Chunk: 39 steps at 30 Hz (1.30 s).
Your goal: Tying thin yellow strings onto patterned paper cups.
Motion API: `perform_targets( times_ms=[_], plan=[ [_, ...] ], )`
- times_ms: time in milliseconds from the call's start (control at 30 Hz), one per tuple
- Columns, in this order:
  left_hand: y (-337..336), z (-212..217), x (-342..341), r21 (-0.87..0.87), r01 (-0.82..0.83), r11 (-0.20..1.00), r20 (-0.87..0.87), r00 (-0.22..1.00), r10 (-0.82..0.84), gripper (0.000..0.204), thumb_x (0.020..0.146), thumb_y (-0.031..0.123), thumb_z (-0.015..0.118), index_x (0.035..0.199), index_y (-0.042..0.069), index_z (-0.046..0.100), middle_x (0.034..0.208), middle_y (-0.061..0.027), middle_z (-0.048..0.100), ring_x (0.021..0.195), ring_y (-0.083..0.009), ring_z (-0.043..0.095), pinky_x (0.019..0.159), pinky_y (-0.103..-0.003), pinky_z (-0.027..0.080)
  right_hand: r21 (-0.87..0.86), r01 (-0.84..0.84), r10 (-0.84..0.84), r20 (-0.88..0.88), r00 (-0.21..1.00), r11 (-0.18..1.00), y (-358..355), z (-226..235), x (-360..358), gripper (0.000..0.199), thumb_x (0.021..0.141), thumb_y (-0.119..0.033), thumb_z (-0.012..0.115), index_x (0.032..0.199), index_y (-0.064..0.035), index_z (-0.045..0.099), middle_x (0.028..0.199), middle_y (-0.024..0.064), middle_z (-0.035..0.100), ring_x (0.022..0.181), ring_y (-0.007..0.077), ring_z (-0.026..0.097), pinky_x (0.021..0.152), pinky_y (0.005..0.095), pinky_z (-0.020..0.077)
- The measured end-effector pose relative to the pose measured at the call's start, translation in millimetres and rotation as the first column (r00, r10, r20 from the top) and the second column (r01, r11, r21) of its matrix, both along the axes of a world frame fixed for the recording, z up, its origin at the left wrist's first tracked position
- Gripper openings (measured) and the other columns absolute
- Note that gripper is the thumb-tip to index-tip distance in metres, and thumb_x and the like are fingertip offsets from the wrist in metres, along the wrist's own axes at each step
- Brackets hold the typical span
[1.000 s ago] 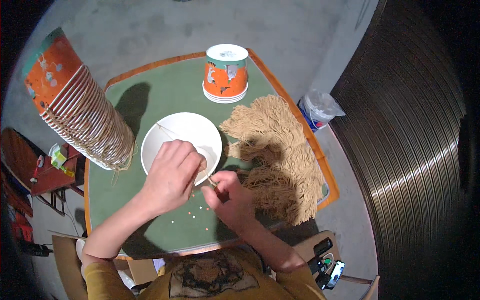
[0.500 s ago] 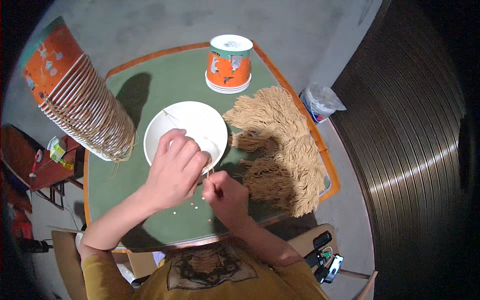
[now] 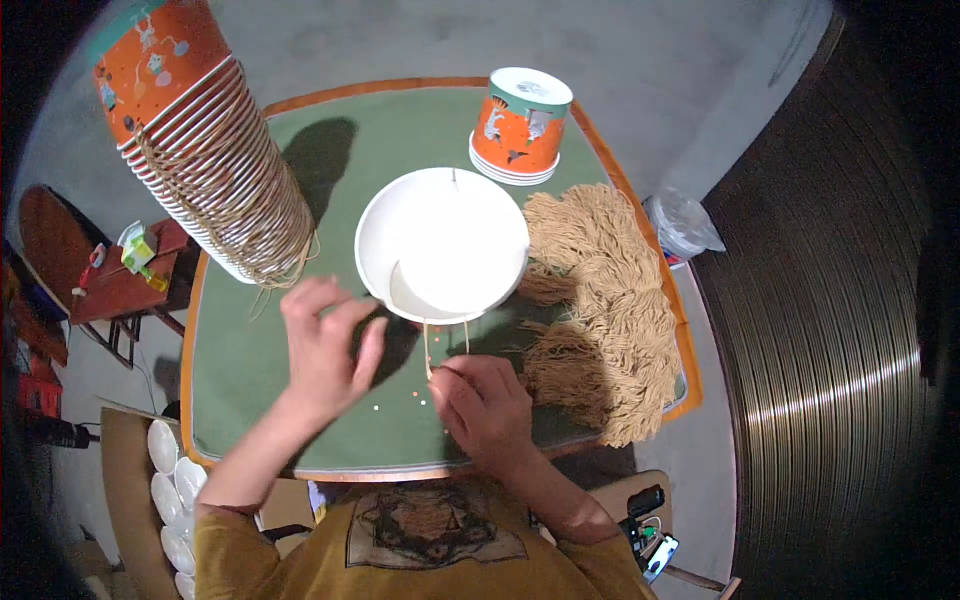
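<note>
The right hand (image 3: 487, 405) pinches a tan cord (image 3: 428, 350) hanging from the white cup (image 3: 442, 245) above the green worktop (image 3: 250, 350). The left hand (image 3: 325, 345) hovers beside it, fingers spread, holding nothing. Cord bundles (image 3: 600, 300) lie to the right.

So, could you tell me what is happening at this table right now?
A person sits at a green table threading tan string through a white paper cup. The right hand pinches the string ends hanging below the cup's rim; the left hand hovers open beside it. A pile of cut strings lies to the right, and a tall stack of strung orange cups leans at left.
</note>
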<state>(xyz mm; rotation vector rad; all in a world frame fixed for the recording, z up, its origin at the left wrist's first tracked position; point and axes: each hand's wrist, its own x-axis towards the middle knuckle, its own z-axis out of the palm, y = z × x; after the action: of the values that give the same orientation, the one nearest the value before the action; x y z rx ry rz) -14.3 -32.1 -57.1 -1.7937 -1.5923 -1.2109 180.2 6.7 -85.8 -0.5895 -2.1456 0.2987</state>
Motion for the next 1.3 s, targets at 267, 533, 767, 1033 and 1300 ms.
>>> perform_targets(
  times_ms=[267,533,767,1033,1300],
  plan=[
    [-20.3,-7.6,34.0,-0.06,0.772,0.632,0.995,-0.002,0.097,0.014,0.095,0.015,0.053,0.1,0.004,0.06,0.095,-0.0005,0.06,0.087,-0.0076,0.051,0.08,-0.023,0.041,-0.015,-0.001,0.001,-0.017,1.0,1.0,-0.9,0.5,-6.0,0.024,0.073,-0.008,0.071,0.095,-0.01,0.062,0.093,0.0063,0.058,0.079,0.0267,0.059,0.065,0.036,0.0509],
    [-14.6,-1.7,33.0,0.091,0.744,0.662,0.948,-0.269,0.172,0.009,0.092,0.01,0.057,0.094,0.002,0.059,0.092,-0.0045,0.062,0.087,-0.0096,0.055,0.081,-0.024,0.043,0.044,-0.088,0.085,0.054,0.995,0.995,7.0,3.4,-5.7,0.024,0.069,-0.004,0.067,0.092,-0.0085,0.059,0.082,0.0044,0.056,0.073,0.0232,0.057,0.063,0.0323,0.05],
    [0.9,12.4,26.0,0.086,0.678,0.73,0.935,-0.308,0.177,0.015,0.09,0.009,0.06,0.099,-0.001,0.06,0.091,-0.0062,0.065,0.084,-0.0118,0.061,0.08,-0.023,0.05,0.106,-0.26,0.256,0.046,0.966,0.96,19.8,-0.6,-5.0,0.023,0.069,-0.007,0.063,0.091,-0.0104,0.059,0.081,0.0023,0.055,0.072,0.0212,0.055,0.064,0.0313,0.0494],
    [9.8,21.7,21.5,-0.004,0.717,0.697,0.919,-0.273,0.286,0.017,0.092,0.012,0.058,0.103,-0.001,0.06,0.092,-0.0046,0.065,0.079,-0.01,0.061,0.077,-0.022,0.05,0.202,-0.335,0.287,0.232,0.929,0.92,33.5,12.6,-6.3,0.019,0.071,-0.013,0.062,0.09,-0.012,0.063,0.085,-0.0004,0.054,0.082,0.0187,0.054,0.075,0.0308,0.048],
    [10.9,18.4,18.6,0.043,0.701,0.712,0.925,-0.297,0.236,0.016,0.092,0.012,0.059,0.101,-0.001,0.06,0.09,-0.0041,0.064,0.082,-0.0102,0.06,0.079,-0.021,0.049,0.166,-0.358,0.291,0.329,0.899,0.919,37.1,12.9,-5.3,0.01,0.075,-0.016,0.057,0.084,-0.0124,0.061,0.081,0.0006,0.052,0.076,0.0188,0.052,0.068,0.0304,0.0465]
  ],
)
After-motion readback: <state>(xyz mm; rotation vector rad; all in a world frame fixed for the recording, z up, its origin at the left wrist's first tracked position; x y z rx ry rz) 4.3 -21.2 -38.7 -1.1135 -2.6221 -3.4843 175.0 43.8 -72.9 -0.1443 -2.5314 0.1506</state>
